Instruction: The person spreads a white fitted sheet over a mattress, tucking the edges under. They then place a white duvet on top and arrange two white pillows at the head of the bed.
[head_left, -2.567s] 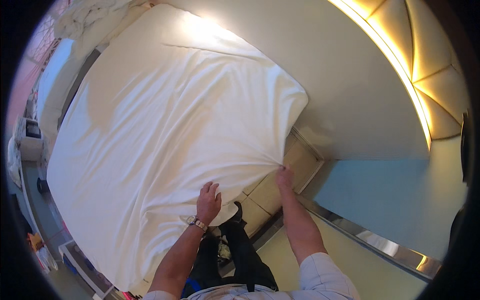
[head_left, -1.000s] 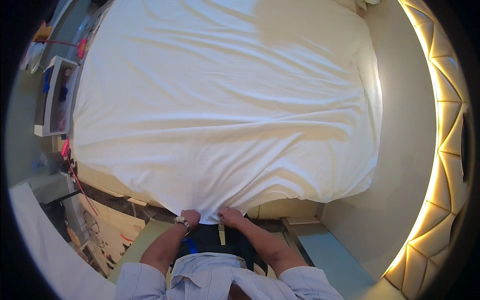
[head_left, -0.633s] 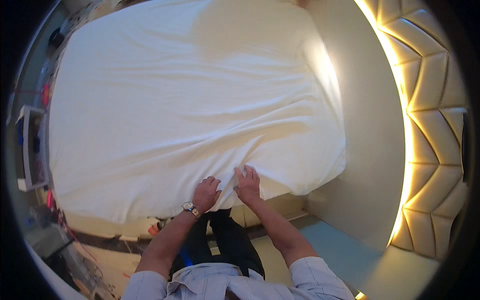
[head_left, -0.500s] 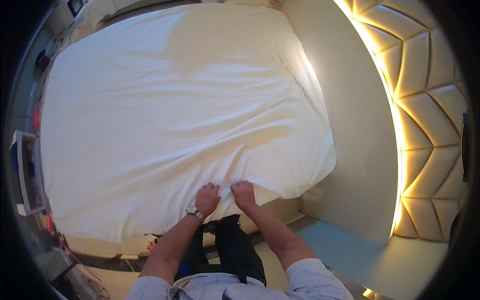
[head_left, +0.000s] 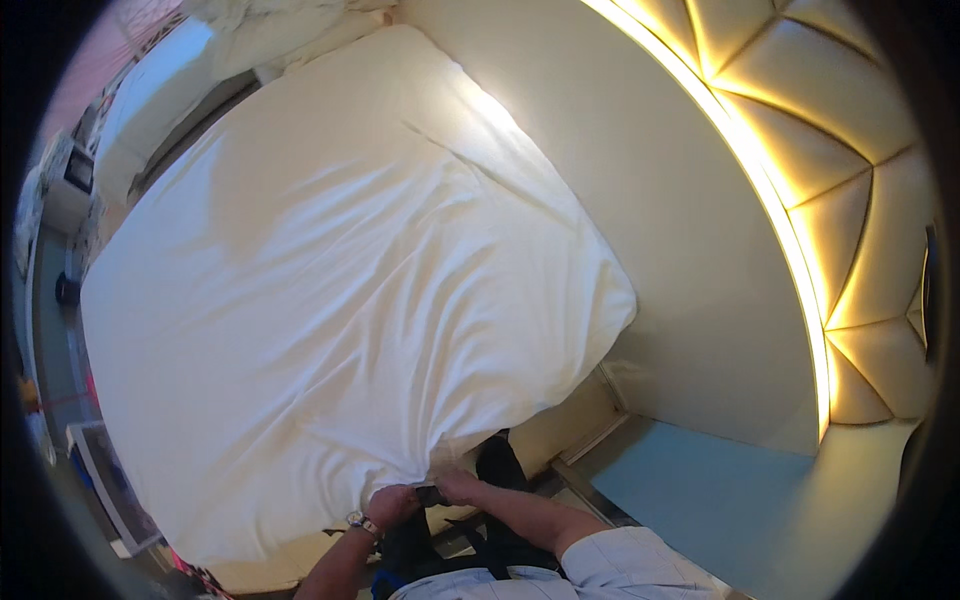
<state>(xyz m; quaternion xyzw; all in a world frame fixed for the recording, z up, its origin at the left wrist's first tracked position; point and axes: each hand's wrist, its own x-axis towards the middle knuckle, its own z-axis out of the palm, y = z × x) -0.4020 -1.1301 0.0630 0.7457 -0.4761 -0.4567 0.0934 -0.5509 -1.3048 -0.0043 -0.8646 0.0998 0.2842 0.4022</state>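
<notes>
Left hand [head_left: 393,505] and right hand [head_left: 458,487], fingers closed, grip near edge of creased white bed sheet [head_left: 320,290]; grey panel [head_left: 640,210], backlit padded wall [head_left: 815,110] at right.

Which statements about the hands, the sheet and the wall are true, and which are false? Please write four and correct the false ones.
1. The left hand and right hand are at the near edge of the white sheet. True.
2. The white sheet is without folds. False: folds run toward the hands.
3. A watch is on the left wrist. True.
4. The wall lighting is off. False: a glowing light strip borders the padded panels.
</notes>
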